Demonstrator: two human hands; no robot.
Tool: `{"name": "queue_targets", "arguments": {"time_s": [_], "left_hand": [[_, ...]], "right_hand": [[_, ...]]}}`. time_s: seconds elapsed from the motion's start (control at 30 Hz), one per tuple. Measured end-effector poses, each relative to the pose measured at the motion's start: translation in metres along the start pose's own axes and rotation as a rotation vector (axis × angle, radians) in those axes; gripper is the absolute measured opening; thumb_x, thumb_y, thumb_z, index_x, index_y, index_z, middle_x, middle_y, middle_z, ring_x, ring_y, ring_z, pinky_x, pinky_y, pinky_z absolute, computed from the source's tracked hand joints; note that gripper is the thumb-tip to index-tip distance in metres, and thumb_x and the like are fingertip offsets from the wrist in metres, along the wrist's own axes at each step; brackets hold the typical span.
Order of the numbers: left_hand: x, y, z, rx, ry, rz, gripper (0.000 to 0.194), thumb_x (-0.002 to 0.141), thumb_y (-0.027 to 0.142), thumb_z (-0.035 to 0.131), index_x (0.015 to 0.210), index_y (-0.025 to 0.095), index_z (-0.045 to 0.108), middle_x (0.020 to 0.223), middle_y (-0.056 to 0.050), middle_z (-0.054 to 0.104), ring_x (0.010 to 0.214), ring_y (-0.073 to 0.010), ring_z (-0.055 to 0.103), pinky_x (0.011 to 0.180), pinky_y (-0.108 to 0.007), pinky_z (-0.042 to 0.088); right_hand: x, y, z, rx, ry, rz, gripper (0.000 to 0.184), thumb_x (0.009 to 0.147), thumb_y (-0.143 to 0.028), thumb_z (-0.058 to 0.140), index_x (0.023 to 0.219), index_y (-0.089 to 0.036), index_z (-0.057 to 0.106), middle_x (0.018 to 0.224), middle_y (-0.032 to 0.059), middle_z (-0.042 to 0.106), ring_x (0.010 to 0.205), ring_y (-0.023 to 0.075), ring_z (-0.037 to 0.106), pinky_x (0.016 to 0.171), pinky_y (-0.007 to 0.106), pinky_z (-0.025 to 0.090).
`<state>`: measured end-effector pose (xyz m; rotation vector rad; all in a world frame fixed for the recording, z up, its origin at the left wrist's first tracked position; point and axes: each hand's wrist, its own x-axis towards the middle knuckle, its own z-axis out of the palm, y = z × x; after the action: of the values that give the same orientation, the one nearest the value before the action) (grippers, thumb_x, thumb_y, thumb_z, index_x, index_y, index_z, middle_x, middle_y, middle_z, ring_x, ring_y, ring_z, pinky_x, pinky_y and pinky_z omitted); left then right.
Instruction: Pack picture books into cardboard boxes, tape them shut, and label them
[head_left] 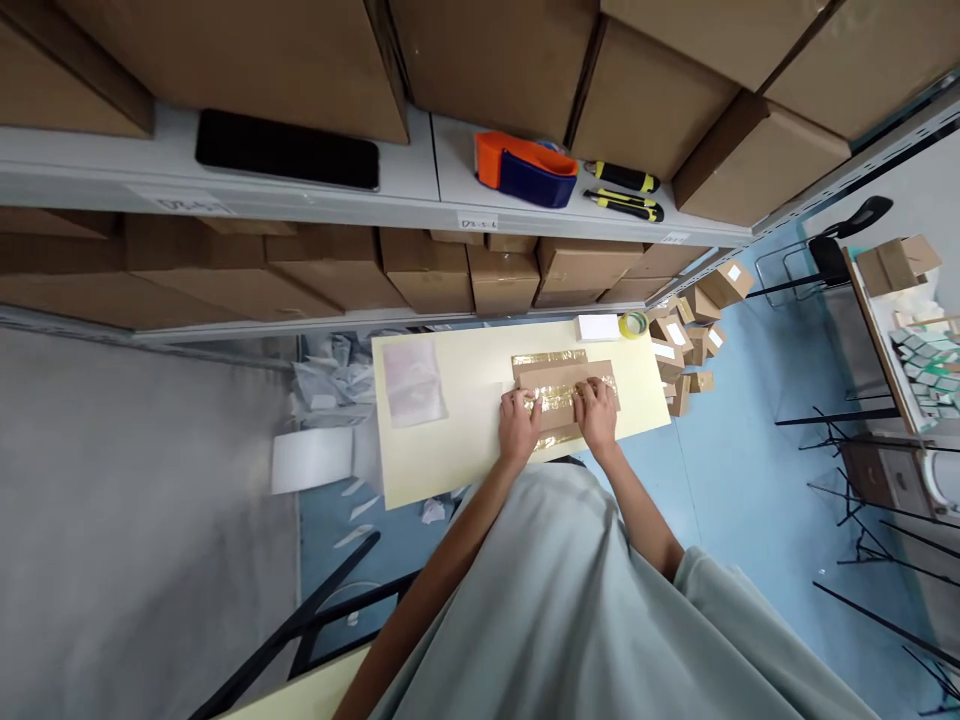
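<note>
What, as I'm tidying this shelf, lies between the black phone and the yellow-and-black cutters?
An orange-and-blue object, as the head view shows.

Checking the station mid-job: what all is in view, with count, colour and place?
Shelf unit: one, grey, ahead
Shelf cartons: many, brown, both levels
Smartphone: one, black, upper shelf
Holder: one, orange and blue, beside smartphone
Utility knives: at least two, yellow-black, right of holder
Worktable: one, pale yellow, centre
Taped cardboard: one package, brown, under hands
Tape roll: one, yellow-green, table's far right
White box: one, beside tape roll
Translucent sheet: one, pinkish, table left
Crumpled plastic: pile, whitish, left
Floor cartons: many, brown, right
Chair: one, black, far right
Side table: one, brown-edged, far right, small boxes atop
Left hand, right hand: on cardboard
</note>
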<state>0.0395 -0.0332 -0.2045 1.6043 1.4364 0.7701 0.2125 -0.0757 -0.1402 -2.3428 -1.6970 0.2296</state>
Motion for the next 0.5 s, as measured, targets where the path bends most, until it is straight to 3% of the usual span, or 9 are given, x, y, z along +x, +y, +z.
{"name": "queue_targets", "arguments": {"time_s": [0.2, 0.33, 0.5], "left_hand": [[0.003, -0.005, -0.002, 0.001, 0.005, 0.019, 0.02, 0.106, 0.044, 0.056, 0.115, 0.026, 0.058, 0.122, -0.013, 0.061, 0.123, -0.0313, 0.064, 0.112, -0.05, 0.053], [0.005, -0.002, -0.009, 0.033, -0.034, -0.033, 0.022, 0.106, 0.047, 0.054, 0.114, 0.027, 0.059, 0.123, -0.012, 0.063, 0.119, -0.0295, 0.068, 0.107, -0.048, 0.058], [0.016, 0.02, -0.02, 0.236, 0.022, 0.014, 0.012, 0.101, 0.037, 0.063, 0.106, 0.026, 0.065, 0.157, -0.018, 0.052, 0.151, -0.0394, 0.052, 0.118, -0.059, 0.051]], "right_hand": [[0.003, 0.004, -0.002, -0.042, -0.054, -0.05, 0.029, 0.113, -0.029, 0.051, 0.132, -0.022, 0.072, 0.14, 0.0159, 0.065, 0.123, 0.0321, 0.058, 0.11, 0.046, 0.049], [0.011, 0.012, -0.008, -0.048, -0.066, -0.135, 0.025, 0.112, -0.032, 0.054, 0.126, -0.025, 0.073, 0.134, 0.0143, 0.068, 0.117, 0.0334, 0.06, 0.099, 0.046, 0.054], [0.039, 0.015, -0.025, -0.097, -0.236, -0.241, 0.017, 0.109, -0.029, 0.06, 0.11, -0.024, 0.077, 0.116, 0.014, 0.073, 0.108, 0.033, 0.064, 0.093, 0.044, 0.056]]}}
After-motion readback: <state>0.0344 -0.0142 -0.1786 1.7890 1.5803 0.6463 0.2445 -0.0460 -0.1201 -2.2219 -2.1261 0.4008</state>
